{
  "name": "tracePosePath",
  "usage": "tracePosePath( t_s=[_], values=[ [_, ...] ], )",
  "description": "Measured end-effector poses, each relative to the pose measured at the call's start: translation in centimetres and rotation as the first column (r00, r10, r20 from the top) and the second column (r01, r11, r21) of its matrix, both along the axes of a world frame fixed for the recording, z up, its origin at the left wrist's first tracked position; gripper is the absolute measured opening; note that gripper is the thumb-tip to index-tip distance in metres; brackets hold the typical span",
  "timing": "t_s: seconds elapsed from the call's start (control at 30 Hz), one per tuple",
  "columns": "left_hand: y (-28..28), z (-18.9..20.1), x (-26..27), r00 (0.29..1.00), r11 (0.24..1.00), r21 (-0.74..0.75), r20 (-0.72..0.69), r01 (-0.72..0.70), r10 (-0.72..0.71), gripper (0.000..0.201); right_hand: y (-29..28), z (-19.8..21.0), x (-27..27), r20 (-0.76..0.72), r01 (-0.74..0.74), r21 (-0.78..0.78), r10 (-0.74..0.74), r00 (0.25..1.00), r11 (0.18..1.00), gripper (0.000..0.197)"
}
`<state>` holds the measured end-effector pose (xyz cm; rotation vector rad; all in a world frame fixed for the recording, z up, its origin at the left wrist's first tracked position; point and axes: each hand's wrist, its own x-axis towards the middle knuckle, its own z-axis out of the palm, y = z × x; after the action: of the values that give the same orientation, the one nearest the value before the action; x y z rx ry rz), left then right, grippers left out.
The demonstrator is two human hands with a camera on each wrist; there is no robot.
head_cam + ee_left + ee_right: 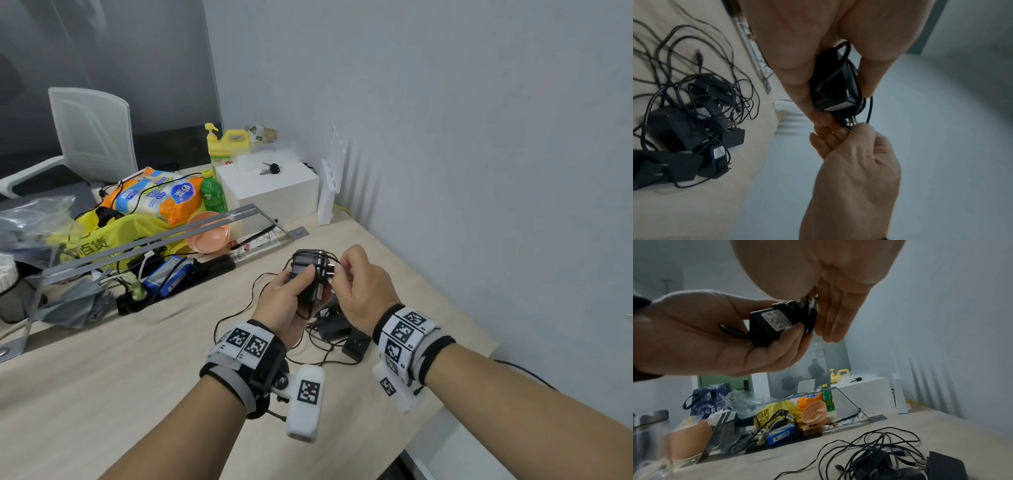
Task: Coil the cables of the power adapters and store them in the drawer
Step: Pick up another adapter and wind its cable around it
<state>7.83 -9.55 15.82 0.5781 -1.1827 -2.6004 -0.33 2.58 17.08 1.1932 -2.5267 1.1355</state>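
Note:
My left hand (287,294) grips a black power adapter (308,274) above the table, thumb across its face; several turns of its thin black cable are wound round the body. The same adapter (835,86) shows its white label (775,319) in the right wrist view. My right hand (356,284) pinches the cable (869,107) close to the metal plug prongs (852,121). Below the hands a heap of other black adapters (686,128) with tangled cables (875,443) lies on the table. No drawer is in view.
The light wooden table (137,370) ends at the wall on the right. Behind a metal-framed glass divider (154,240) lie a yellow bag (102,236), an orange bowl (207,236), a green bottle (212,193) and a white box (270,192) with keys.

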Motion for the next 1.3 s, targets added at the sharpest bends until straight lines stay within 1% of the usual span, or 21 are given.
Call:
tracePosePath(
  t_s=[0.1,0.2,0.3,0.43,0.47,0.57,0.6,0.67,0.73,0.83,0.97,1.1,1.17,1.2,1.23,1.3],
  values=[
    [-0.2,0.1,-0.1,1.000,1.000,0.017,-0.023,0.021,-0.020,0.048,0.0,0.1,-0.3,0.017,0.010,-0.077,-0.009,1.000,0.997,0.011],
    [-0.3,0.3,-0.2,0.999,0.999,0.031,-0.034,0.017,-0.016,0.051,-0.2,0.0,-0.4,0.052,-0.003,-0.109,0.008,0.999,0.994,0.003],
    [-0.3,0.4,-0.2,0.998,0.998,0.064,-0.057,0.006,-0.002,0.049,-0.3,-0.3,-0.7,0.080,0.007,-0.104,0.001,0.997,0.995,0.006],
    [-0.4,0.4,-0.3,0.996,0.996,0.090,-0.089,-0.023,0.031,0.032,0.0,-0.1,-0.7,0.086,-0.035,-0.074,0.041,0.995,0.997,0.006],
    [-0.4,0.5,-0.3,0.995,0.995,0.092,-0.097,-0.028,0.037,0.033,0.0,-0.3,-0.8,0.084,-0.039,-0.072,0.045,0.995,0.997,0.007],
    [-0.3,0.8,-0.3,0.998,0.993,0.109,-0.050,-0.036,0.042,0.051,-0.1,-0.5,-0.9,0.050,-0.080,-0.037,0.082,0.995,0.996,0.014],
    [-0.3,1.0,-0.5,0.999,0.990,0.137,-0.026,-0.035,0.039,0.052,-0.1,-0.6,-0.9,0.034,-0.095,-0.016,0.096,0.995,0.995,0.017],
    [-0.3,1.2,-0.9,0.999,0.981,0.187,0.014,-0.045,0.043,0.045,-0.2,-0.5,-0.8,0.013,-0.092,-0.006,0.092,0.996,0.996,0.021],
    [-0.2,1.5,-1.2,0.998,0.976,0.209,0.032,-0.060,0.054,0.037,-0.4,-0.4,-0.7,0.052,-0.065,-0.044,0.067,0.996,0.997,0.023],
    [-0.1,1.8,-1.3,0.997,0.963,0.260,0.033,-0.070,0.064,0.034,-0.9,-0.1,-0.6,0.199,-0.033,-0.128,0.058,0.978,0.991,0.019],
    [-0.1,2.1,-1.3,0.997,0.946,0.317,0.032,-0.074,0.067,0.036,-1.3,1.0,-0.3,0.353,0.025,-0.241,0.064,0.934,0.970,0.016],
    [-0.2,2.1,-1.3,0.998,0.935,0.349,0.021,-0.064,0.061,0.039,-1.6,1.5,-0.5,0.451,0.070,-0.329,0.091,0.888,0.942,0.022],
    [-0.3,2.2,-1.3,0.998,0.930,0.363,0.008,-0.054,0.055,0.039,-1.5,1.6,-0.9,0.512,0.087,-0.360,0.119,0.851,0.929,0.021],
    [-0.3,2.2,-1.2,0.999,0.930,0.366,-0.001,-0.041,0.045,0.041,-1.4,1.7,-1.0,0.559,0.089,-0.380,0.152,0.815,0.921,0.017],
    [-0.4,2.2,-1.1,0.999,0.930,0.367,-0.012,-0.024,0.031,0.044,-1.3,1.9,-1.0,0.615,0.091,-0.406,0.199,0.763,0.909,0.015],
    [-0.5,2.1,-1.0,1.000,0.933,0.359,-0.028,0.008,0.002,0.053,-1.1,2.3,-1.1,0.720,0.098,-0.463,0.310,0.620,0.881,0.013]
  ],
)
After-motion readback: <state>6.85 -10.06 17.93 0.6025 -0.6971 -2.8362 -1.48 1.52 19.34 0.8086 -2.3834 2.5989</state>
